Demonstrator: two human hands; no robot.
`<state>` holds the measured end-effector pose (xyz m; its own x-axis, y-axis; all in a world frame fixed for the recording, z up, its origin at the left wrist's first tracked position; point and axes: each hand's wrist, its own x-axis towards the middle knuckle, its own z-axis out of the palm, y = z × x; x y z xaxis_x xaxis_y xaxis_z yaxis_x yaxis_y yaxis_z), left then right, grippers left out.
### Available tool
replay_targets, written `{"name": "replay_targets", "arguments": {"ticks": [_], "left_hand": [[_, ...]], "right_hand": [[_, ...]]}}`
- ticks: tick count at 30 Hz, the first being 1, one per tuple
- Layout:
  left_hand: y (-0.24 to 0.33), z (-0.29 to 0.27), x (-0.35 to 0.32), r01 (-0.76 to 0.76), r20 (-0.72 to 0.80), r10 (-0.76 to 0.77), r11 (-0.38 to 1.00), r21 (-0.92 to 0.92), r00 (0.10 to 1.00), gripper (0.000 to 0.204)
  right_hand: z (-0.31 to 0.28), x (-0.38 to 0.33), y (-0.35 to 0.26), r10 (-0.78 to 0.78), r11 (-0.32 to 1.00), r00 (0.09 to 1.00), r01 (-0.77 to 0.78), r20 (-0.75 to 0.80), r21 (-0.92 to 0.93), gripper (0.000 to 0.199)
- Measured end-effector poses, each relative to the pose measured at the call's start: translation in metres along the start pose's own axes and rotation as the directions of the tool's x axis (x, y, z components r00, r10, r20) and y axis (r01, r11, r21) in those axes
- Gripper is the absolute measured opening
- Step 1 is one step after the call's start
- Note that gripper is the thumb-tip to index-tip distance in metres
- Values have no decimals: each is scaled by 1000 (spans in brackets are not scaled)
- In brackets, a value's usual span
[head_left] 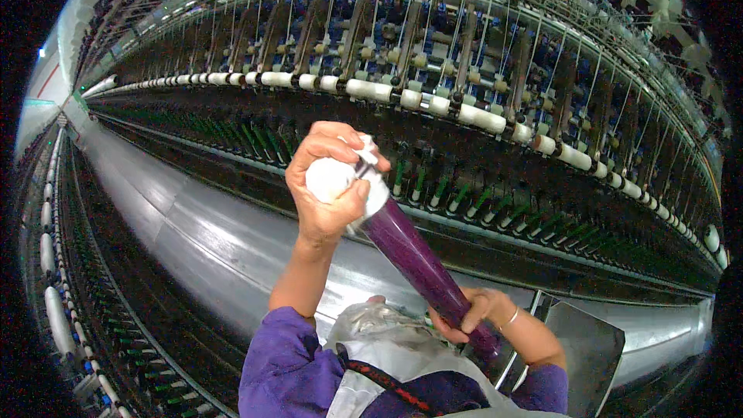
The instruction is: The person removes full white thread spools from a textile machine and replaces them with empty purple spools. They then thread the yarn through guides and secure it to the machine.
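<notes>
My left hand (pixel 316 213) is closed around a wad of white fibre (pixel 330 179) at the upper end of a long purple tube (pixel 414 251). More white fibre wraps that end and sticks out between the thumb and fingers. A small dark piece shows by the thumb; I cannot make out what it is. Lower down on the right, my right hand (pixel 484 308) grips the tube near its other end. The tube slants from upper left to lower right in front of my body.
A long spinning machine with white rollers (pixel 368 90) arches across the far side. Below them stand rows of green spindles (pixel 418 186). A metal floor aisle (pixel 209 209) runs left, with another machine (pixel 58 321) beyond. A grey metal panel (pixel 580 348) stands right of my right arm.
</notes>
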<state>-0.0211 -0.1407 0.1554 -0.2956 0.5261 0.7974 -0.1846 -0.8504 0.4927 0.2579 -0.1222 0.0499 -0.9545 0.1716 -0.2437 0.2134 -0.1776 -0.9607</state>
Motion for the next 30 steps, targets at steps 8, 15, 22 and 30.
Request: {"name": "replay_targets", "arguments": {"ticks": [8,15,22,30], "left_hand": [[-24,-45,0,336,-554,-213,933,130,805,61],[-28,-127,7,121,-483,-44,984,128,875,32],[-43,-188,22,70,-341,-101,992,-104,935,26],[-64,-267,1,414,-788,-202,907,73,582,30]], "right_hand": [[-6,65,-26,-122,785,870,-209,-477,-583,40],[-17,116,-17,-377,614,782,-191,-497,-766,57],[-30,134,-18,183,958,935,-239,305,159,64],[-90,158,-100,-702,227,458,-582,-545,-781,48]]}}
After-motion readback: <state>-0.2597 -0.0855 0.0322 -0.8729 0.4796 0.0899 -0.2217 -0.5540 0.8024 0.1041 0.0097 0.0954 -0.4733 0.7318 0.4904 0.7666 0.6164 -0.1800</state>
